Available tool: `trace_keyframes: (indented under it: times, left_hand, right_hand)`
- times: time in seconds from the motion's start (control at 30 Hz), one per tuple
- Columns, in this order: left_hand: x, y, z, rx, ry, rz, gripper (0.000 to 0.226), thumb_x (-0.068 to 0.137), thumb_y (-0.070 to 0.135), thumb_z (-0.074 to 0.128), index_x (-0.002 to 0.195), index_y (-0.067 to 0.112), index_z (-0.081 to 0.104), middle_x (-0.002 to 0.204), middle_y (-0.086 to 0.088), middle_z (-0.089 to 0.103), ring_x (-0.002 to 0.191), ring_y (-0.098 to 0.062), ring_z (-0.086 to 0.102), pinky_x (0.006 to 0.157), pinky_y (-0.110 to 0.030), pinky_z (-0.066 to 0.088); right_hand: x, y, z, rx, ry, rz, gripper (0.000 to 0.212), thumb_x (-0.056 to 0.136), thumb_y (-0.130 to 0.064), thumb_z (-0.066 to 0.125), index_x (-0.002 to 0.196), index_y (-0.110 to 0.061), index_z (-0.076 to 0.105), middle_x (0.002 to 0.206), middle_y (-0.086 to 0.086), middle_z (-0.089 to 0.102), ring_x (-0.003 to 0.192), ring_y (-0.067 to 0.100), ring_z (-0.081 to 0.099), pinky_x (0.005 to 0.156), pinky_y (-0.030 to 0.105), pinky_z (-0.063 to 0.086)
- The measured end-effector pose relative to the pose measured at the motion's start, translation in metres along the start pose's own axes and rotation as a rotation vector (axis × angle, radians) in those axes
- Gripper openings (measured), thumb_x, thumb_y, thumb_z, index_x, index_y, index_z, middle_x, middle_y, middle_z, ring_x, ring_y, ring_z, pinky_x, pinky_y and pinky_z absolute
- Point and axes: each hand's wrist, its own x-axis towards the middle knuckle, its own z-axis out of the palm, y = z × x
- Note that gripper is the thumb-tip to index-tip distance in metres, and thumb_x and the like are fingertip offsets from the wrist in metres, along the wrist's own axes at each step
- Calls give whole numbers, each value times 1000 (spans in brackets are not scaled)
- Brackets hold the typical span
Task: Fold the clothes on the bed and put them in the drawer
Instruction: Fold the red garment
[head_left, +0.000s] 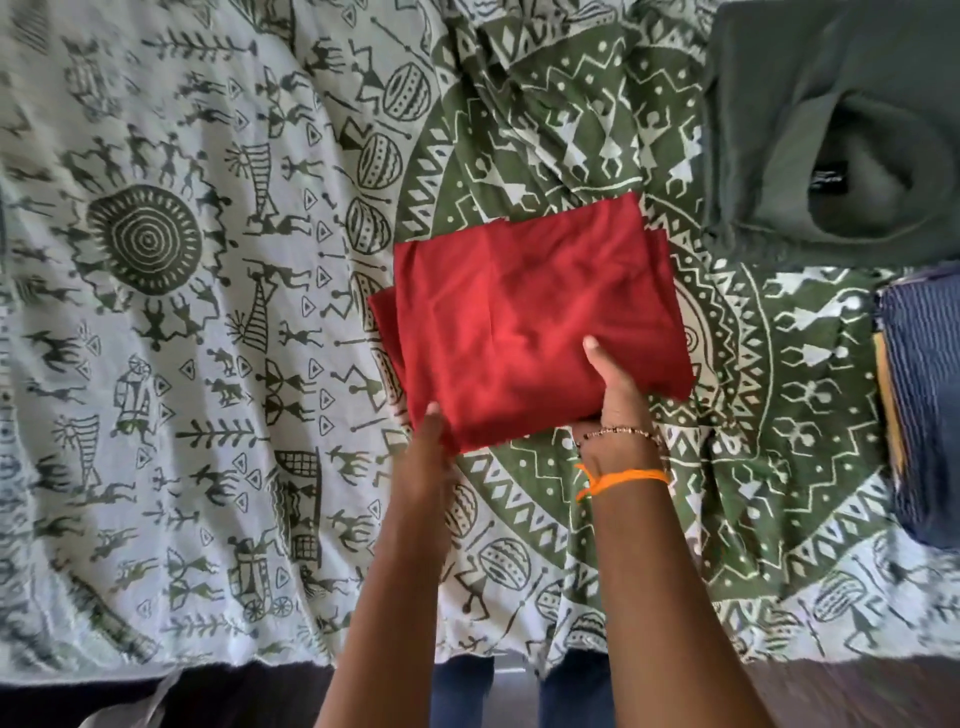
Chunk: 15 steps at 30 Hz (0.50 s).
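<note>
Head view: a folded red garment lies on the patterned bedsheet. The left hand grips its near-left corner; the right hand clasps its near edge, thumb on top. Right of the red garment lie a folded dark green T-shirt and a folded blue striped garment. Folding appears largely done; stowing remains. No drawer is visible.
</note>
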Motion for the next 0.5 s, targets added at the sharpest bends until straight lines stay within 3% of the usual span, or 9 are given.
trace_keyframes:
  times: [0.07,0.1,0.17,0.23,0.3,0.37,0.43,0.5]
  left_hand:
    - [-15,-7,12,-285,-345,-368,61,78,50,62,111,0,57,101,-17,63,80,-25,61,71,-35,51]
    - [-16,-12,22,-391,-377,-409,57,79,50,61,107,1,57,96,-15,65,79,-25,63,73,-36,51]
    - [-11,-11,39,-533,-312,-209,42,83,41,58,108,7,58,85,-5,70,77,-17,68,72,-30,54]
    - [-9,4,49,-640,-221,-48,43,93,35,52,127,9,49,105,-2,66,97,-13,64,89,-30,51]
    - [-2,18,45,-832,-215,3,46,93,29,54,133,7,47,121,-8,60,114,-21,56,101,-37,43]
    - [3,32,32,-889,-194,14,32,88,14,58,120,8,57,109,-11,67,106,-25,60,93,-37,49]
    - [4,44,22,-804,-179,16,17,85,1,52,96,9,63,86,-7,71,89,-21,63,81,-29,52]
    - [-2,52,11,-761,-248,23,24,80,-8,44,78,8,62,74,-5,67,77,-19,62,76,-27,53]
  right_hand:
    - [-5,2,1,35,-19,-36,27,71,-22,77,96,-16,68,107,4,70,87,19,67,96,54,45]
    - [-4,2,0,59,-24,-62,34,72,-18,76,105,-14,67,111,6,69,90,21,67,95,52,48]
    - [-6,3,-1,95,-35,-121,48,73,-12,75,119,-10,61,118,9,65,103,24,65,91,45,53]
    - [-7,1,-1,76,-42,-160,50,73,-13,75,121,-10,60,119,8,65,105,23,64,86,40,55]
    - [-14,-3,0,105,-98,-169,45,74,-11,74,118,-10,62,113,5,68,97,19,67,75,33,58]
    - [-28,-7,3,166,-154,-195,40,74,-6,72,113,-12,65,104,1,70,85,12,69,65,26,56]
    - [-43,-11,0,210,-188,-215,42,73,-4,72,112,-13,64,105,1,70,85,12,68,67,27,56]
    - [-58,-15,-10,263,-221,-210,45,72,-5,72,115,-12,64,109,3,69,90,14,68,70,28,56]
